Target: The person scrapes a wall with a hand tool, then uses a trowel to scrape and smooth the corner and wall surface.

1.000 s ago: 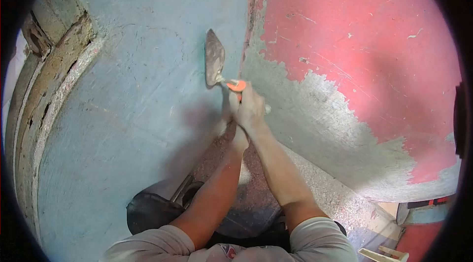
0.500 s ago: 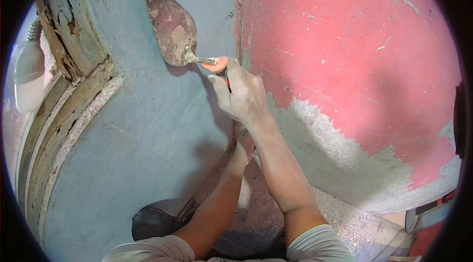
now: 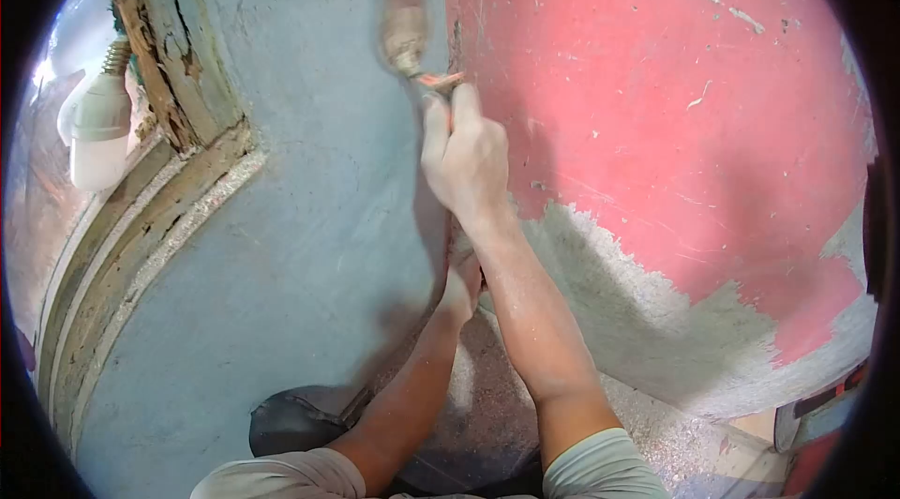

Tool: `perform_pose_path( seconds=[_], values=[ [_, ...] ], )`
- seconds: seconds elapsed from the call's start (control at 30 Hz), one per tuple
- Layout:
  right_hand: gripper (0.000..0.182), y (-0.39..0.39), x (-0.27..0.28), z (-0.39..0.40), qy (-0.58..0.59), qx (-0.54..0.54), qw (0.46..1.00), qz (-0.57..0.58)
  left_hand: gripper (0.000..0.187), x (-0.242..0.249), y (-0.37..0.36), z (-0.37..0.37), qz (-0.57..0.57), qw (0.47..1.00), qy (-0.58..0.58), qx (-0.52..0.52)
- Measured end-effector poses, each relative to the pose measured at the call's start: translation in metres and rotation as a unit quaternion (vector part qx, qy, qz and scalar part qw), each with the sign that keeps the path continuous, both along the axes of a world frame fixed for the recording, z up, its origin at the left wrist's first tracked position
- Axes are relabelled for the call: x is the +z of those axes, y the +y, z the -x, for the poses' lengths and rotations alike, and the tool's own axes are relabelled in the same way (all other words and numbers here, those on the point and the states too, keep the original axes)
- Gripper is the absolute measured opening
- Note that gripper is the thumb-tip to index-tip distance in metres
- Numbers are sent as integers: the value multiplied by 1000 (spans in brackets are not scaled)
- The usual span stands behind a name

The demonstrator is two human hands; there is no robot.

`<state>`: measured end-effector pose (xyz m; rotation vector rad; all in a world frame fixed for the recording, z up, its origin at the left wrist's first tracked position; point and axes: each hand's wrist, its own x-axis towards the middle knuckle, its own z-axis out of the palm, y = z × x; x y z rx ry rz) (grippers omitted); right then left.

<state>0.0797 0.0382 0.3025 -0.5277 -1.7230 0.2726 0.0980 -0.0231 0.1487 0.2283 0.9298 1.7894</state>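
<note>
A pointed trowel [image 3: 406,25] with a dusty, stained blade is gripped in my right hand [image 3: 469,157], thumb and fingers wrapped around its orange handle. Its blade points up along the grey-blue wall [image 3: 309,218], just left of the corner with the red wall [image 3: 637,105], and is blurred by motion. Below, my left hand [image 3: 462,283] sits low by the corner, partly behind my right forearm. The fingers of that hand are hidden.
Paint is scraped off the lower red wall, showing bare grey plaster [image 3: 647,311]. A light bulb [image 3: 100,138] hangs at the left beside a cracked wooden frame [image 3: 173,58] and curved moulding. A dark rounded object [image 3: 292,422] is at the bottom. Debris covers the floor [image 3: 656,424].
The trowel has swung right, from slanting up-left to nearly upright beside the corner, its blade now turned narrower to me. My right hand has risen slightly; the view has shifted a little.
</note>
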Motion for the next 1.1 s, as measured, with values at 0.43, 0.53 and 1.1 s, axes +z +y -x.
perform_pose_path(
  seconds=[0.43,0.53,1.1],
  values=[
    [35,-4,46,-11,-33,-45,995,84,38,-29,14,28,-40,994,70,-80],
    [38,-21,41,-13,-68,67,995,-8,41,-12,14,21,11,996,53,-68],
    [34,19,69,-1,-16,-86,995,49,39,-2,18,31,-57,994,14,-90]
  ],
)
